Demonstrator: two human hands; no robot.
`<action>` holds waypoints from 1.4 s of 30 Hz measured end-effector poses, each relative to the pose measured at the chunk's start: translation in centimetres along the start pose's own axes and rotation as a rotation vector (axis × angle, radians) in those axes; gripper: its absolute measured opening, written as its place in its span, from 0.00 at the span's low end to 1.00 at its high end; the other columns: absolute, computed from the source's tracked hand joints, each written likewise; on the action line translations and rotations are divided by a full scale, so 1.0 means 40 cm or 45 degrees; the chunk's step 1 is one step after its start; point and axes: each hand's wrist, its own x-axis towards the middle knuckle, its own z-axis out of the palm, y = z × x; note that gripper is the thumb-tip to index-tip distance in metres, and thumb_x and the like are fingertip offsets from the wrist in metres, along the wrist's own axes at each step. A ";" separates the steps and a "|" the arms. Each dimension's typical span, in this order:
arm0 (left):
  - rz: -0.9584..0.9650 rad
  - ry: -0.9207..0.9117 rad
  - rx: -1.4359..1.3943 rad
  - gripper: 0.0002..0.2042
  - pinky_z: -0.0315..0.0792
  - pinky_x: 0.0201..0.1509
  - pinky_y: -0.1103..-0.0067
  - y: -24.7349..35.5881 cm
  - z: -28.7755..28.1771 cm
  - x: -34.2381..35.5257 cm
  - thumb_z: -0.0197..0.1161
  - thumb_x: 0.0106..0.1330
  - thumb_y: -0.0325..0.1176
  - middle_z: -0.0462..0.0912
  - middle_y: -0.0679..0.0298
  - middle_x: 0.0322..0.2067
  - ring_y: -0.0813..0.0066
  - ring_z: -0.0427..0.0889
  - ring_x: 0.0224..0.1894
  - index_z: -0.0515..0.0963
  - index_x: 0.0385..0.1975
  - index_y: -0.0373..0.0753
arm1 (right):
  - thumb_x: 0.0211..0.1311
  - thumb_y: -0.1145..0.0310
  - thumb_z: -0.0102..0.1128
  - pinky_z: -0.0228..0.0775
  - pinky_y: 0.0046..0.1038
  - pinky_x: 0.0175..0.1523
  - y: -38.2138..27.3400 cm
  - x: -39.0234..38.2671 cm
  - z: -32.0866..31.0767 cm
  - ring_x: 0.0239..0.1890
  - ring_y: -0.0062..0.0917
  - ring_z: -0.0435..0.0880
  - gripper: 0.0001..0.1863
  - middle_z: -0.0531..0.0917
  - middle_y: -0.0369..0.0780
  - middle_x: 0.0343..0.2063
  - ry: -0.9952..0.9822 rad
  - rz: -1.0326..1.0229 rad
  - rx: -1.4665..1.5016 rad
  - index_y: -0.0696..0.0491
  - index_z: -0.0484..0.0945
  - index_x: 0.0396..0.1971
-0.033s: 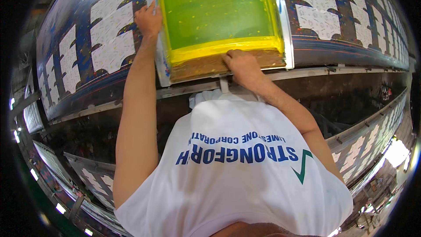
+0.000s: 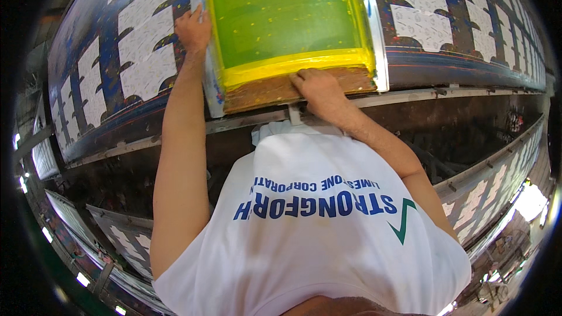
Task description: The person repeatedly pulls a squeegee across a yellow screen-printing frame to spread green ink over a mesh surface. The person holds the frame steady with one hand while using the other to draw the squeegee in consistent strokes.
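Note:
A screen printing frame (image 2: pixel 379 52) with pale metal rails lies across the printing table in front of me. Its mesh (image 2: pixel 287 14) is green with yellow specks, bordered by bright yellow tape (image 2: pixel 257 71). Along the near end runs a brown, stained strip (image 2: pixel 257 95). My left hand (image 2: pixel 193 30) grips the left rail, fingers curled over its outer side. At the near end, my right hand (image 2: pixel 319 89) is closed over the brown strip's edge, right of the middle; its thumb side is partly hidden. Whatever lies beneath the frame is covered.
White printed cut fabric pieces lie in rows on the dark, paint-flecked table, left (image 2: pixel 146 52) and right (image 2: pixel 421 26) of the frame. A metal rail (image 2: pixel 421 96) follows the table's near edge. Behind me, another table (image 2: pixel 492 175) holds more pale pieces.
The frame and both hands sit slightly farther left in the picture; the surroundings shift a little too. Both hands keep their hold.

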 end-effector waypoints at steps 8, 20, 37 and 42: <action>0.028 -0.099 0.025 0.15 0.77 0.54 0.60 0.014 -0.026 0.017 0.69 0.67 0.38 0.87 0.52 0.42 0.51 0.81 0.46 0.89 0.52 0.46 | 0.60 0.68 0.65 0.64 0.44 0.73 0.071 -0.094 -0.072 0.72 0.47 0.69 0.36 0.71 0.54 0.69 -0.241 -0.331 -0.046 0.59 0.69 0.70; 0.009 -0.134 -0.003 0.17 0.74 0.59 0.61 0.027 -0.036 0.018 0.68 0.70 0.38 0.85 0.50 0.45 0.51 0.79 0.50 0.87 0.56 0.44 | 0.64 0.63 0.71 0.77 0.43 0.58 0.510 -0.169 -0.138 0.54 0.47 0.83 0.25 0.82 0.53 0.53 0.424 0.909 0.785 0.59 0.80 0.57; -0.202 -0.230 -0.277 0.20 0.74 0.59 0.65 -0.001 -0.033 0.007 0.73 0.67 0.39 0.83 0.53 0.47 0.54 0.79 0.53 0.86 0.58 0.43 | 0.61 0.61 0.74 0.68 0.43 0.66 0.466 -0.133 -0.159 0.60 0.47 0.76 0.33 0.78 0.56 0.54 0.384 0.886 0.682 0.61 0.75 0.63; -0.221 -0.237 -0.390 0.19 0.73 0.60 0.67 0.022 -0.046 0.051 0.73 0.67 0.35 0.84 0.53 0.48 0.57 0.81 0.52 0.86 0.57 0.41 | 0.64 0.57 0.72 0.67 0.45 0.67 0.467 -0.160 -0.214 0.60 0.48 0.75 0.36 0.78 0.57 0.53 0.470 0.842 0.700 0.61 0.73 0.66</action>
